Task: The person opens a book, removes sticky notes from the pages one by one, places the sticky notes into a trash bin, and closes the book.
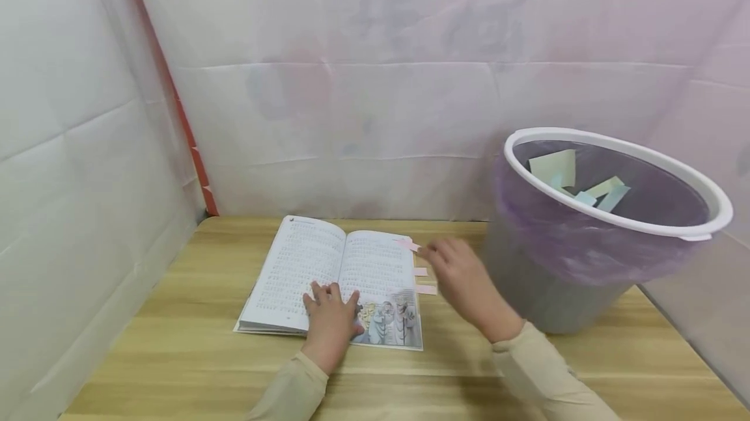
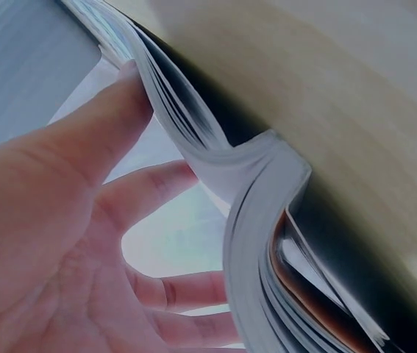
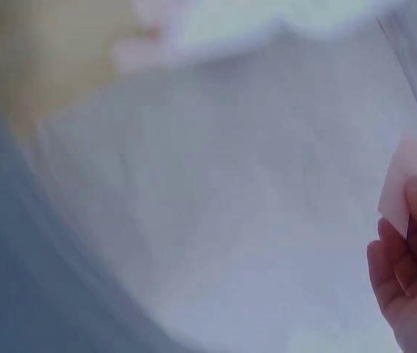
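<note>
An open book lies on the wooden table, printed text on both pages and a drawing at the lower right. My left hand rests spread over its lower middle; in the left wrist view the thumb lies at the bottom edge of the pages. With thumb and fingertips, my right hand pinches a pink sticky note. This slip overlaps the upper right corner of the right page in the head view. Two more pink sticky tabs stick out of the book's right edge, below it.
A grey bin with a white rim and a purple liner stands right of the book, close by my right forearm. Several yellowish and bluish paper slips lie in it. White sheeting walls the table at the back and sides.
</note>
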The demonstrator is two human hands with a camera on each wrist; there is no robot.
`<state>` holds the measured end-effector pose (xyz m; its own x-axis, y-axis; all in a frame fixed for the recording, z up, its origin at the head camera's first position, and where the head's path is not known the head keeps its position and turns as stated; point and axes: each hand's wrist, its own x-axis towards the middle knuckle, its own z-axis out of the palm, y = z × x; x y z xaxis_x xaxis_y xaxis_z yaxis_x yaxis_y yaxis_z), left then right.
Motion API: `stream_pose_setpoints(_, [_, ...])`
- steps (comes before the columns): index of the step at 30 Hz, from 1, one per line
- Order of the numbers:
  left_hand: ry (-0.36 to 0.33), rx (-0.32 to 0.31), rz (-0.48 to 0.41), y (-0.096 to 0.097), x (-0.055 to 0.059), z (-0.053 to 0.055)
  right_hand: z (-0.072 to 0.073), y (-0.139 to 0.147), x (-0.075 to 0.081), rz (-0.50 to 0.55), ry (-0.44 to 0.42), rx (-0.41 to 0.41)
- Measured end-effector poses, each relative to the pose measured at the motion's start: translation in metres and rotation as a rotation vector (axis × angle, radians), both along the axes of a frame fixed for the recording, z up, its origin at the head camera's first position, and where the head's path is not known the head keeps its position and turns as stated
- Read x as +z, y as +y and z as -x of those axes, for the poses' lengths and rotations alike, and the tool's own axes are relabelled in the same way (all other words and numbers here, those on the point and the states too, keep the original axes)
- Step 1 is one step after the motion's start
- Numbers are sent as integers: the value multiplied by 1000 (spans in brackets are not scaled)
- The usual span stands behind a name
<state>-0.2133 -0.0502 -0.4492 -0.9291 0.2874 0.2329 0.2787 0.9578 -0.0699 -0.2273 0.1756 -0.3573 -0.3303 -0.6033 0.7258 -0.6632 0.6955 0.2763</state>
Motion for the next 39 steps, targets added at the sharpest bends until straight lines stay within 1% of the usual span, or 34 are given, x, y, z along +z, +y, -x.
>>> stream_pose_setpoints(2, [-9,-4,-12,-3,1,-2,-11,3,31,88,102,19])
stream_pose_setpoints(4, [-12,-13,-15,-4,3,-4,-23,8,61,198,234,12])
stream_pose_setpoints(6, [-14,-19,-21,-5,4,-4,-33,17,87,333,352,-26])
stream_pose_setpoints(7, [-14,-21,-23,-5,4,-5,-36,22,98,405,400,-61])
stream_pose_setpoints(8, [-13,-22,-23,-5,4,-5,-40,29,108,471,428,-102])
stream_pose_setpoints(9, [-11,-23,-22,-4,5,-5,-44,37,117,519,439,-151])
stream_pose_setpoints(11, [-12,-20,-22,-5,3,-5,-49,54,130,563,403,-250])
stream_pose_setpoints(12, [-12,-19,-23,-5,3,-5,-50,63,135,561,371,-295])
stream_pose_setpoints(14, [-10,-19,-21,-5,2,-6,-54,79,140,507,297,-376])
stream_pose_setpoints(17, [-4,-16,-22,-5,1,-5,-55,93,140,428,209,-455])
stream_pose_setpoints(21, [12,-16,-22,-4,0,-5,-55,99,138,387,130,-520])
stream_pose_setpoints(24, [20,-18,-25,-4,0,-5,-58,97,137,377,98,-523])
stream_pose_setpoints(27, [21,-17,-24,-4,0,-5,-60,91,138,370,113,-490])
stream_pose_setpoints(28, [17,-17,-23,-4,0,-5,-62,87,138,369,129,-467])
stream_pose_setpoints(30, [11,-16,-19,-4,1,-5,-64,76,137,363,172,-397])
stream_pose_setpoints(32, [7,-14,-13,-4,1,-5,-65,61,133,370,228,-287])
stream_pose_setpoints(34, [3,-12,-11,-3,1,-4,-63,45,124,358,250,-141])
stream_pose_setpoints(36, [3,-9,-7,-3,1,-4,-56,31,109,304,221,-18])
stream_pose_setpoints(38, [2,-7,-6,-2,0,-4,-42,20,87,221,146,55])
stream_pose_setpoints(39, [4,-6,-3,-1,0,-3,-33,16,74,172,89,72])
